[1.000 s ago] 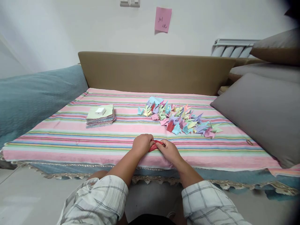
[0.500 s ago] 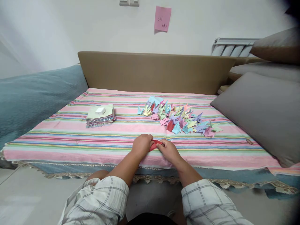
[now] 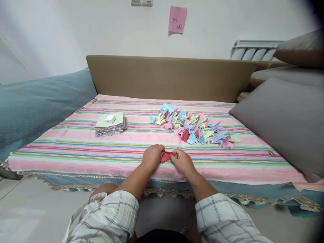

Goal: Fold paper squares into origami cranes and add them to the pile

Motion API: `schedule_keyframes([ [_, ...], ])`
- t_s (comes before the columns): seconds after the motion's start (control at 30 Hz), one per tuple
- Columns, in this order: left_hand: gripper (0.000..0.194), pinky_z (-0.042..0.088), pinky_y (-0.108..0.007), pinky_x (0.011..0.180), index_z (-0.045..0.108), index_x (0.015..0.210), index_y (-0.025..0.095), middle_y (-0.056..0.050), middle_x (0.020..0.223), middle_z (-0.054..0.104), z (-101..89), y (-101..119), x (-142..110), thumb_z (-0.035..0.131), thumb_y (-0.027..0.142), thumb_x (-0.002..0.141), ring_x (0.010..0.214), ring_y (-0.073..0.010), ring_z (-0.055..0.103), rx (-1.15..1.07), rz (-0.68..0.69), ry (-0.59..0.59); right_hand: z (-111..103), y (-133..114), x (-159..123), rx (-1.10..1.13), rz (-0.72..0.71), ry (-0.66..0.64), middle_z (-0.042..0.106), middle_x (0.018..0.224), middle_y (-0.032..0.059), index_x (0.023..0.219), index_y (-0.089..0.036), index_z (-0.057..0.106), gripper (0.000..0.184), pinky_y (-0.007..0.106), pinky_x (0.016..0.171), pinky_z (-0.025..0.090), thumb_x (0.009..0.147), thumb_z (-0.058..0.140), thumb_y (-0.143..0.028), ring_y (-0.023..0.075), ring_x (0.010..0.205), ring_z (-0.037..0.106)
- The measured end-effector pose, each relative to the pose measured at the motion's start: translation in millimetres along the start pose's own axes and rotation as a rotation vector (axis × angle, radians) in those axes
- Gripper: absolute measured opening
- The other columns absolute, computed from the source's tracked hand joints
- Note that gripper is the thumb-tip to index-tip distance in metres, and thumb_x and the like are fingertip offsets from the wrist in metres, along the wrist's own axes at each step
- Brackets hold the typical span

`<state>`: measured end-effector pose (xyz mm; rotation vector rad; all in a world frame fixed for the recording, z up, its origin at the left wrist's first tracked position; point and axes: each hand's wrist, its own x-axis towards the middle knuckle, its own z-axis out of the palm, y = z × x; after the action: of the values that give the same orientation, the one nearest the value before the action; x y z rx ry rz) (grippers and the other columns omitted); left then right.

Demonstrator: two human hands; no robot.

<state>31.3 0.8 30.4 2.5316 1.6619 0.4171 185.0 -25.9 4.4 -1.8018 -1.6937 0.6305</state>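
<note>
A small folded piece of red paper [image 3: 167, 157] is held between both hands, low over the striped cloth near the seat's front edge. My left hand [image 3: 153, 157] is closed on its left end, fingers curled over the paper. On the other side, my right hand [image 3: 182, 161] pinches the right end with thumb and fingers. Beyond the hands lies a pile of folded paper cranes [image 3: 192, 127] in many colours. Further left sits a stack of square coloured paper [image 3: 110, 129], topped by a small white block [image 3: 110, 118].
The striped cloth [image 3: 76, 138] covers a sofa seat with a brown backrest [image 3: 167, 77]. A blue armrest [image 3: 45, 104] bounds the left. Grey cushions [image 3: 283, 125] crowd the right, with a small brown object [image 3: 272, 154] beside them. Pink note paper [image 3: 177, 19] hangs on the wall.
The red paper now lies a little flatter, showing more of its face between my fingers. Both hands keep their grip in nearly the same place. The view has shifted slightly.
</note>
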Motion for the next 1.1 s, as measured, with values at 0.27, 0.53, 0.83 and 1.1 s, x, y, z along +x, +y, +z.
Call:
schedule_keyframes([
  [0.27,0.017,0.040,-0.027,0.067,0.061,0.096,0.024,-0.003,0.089,0.067,2.0,1,-1,0.049,0.025,0.084,0.084,-0.0191,0.060,0.043,0.034,0.027,1,-1,0,-0.009,-0.003,0.038,0.053,0.059,-0.0035,0.072,-0.022,0.052,0.017,0.023,0.051,0.023,0.076,0.052,-0.038,0.0129,0.056,0.047],
  [0.53,0.018,0.041,-0.026,0.069,0.062,0.097,0.024,-0.003,0.090,0.066,3.5,1,-3,0.047,0.026,0.086,0.086,-0.0183,0.059,0.035,0.017,0.021,5,0,2,-0.052,-0.042,0.089,0.055,0.063,-0.0033,0.069,-0.022,0.051,0.013,0.023,0.052,0.025,0.075,0.053,-0.033,0.0128,0.060,0.048],
  [0.83,0.020,0.040,-0.027,0.066,0.065,0.088,0.022,-0.004,0.086,0.067,2.8,2,-3,0.045,0.027,0.088,0.081,-0.0188,0.059,0.064,0.052,0.015,5,8,1,0.112,-0.063,0.115,0.058,0.069,-0.0019,0.077,-0.022,0.054,0.015,0.023,0.057,0.034,0.074,0.054,-0.037,0.0143,0.063,0.052],
  [1.1,0.017,0.043,-0.027,0.070,0.064,0.095,0.022,-0.003,0.090,0.067,12.2,-3,-4,0.050,0.024,0.086,0.083,-0.0182,0.060,0.004,0.108,0.115,5,9,4,0.117,-0.045,0.123,0.060,0.070,-0.0015,0.071,-0.022,0.054,0.011,0.023,0.055,0.034,0.073,0.053,-0.033,0.0142,0.062,0.053],
])
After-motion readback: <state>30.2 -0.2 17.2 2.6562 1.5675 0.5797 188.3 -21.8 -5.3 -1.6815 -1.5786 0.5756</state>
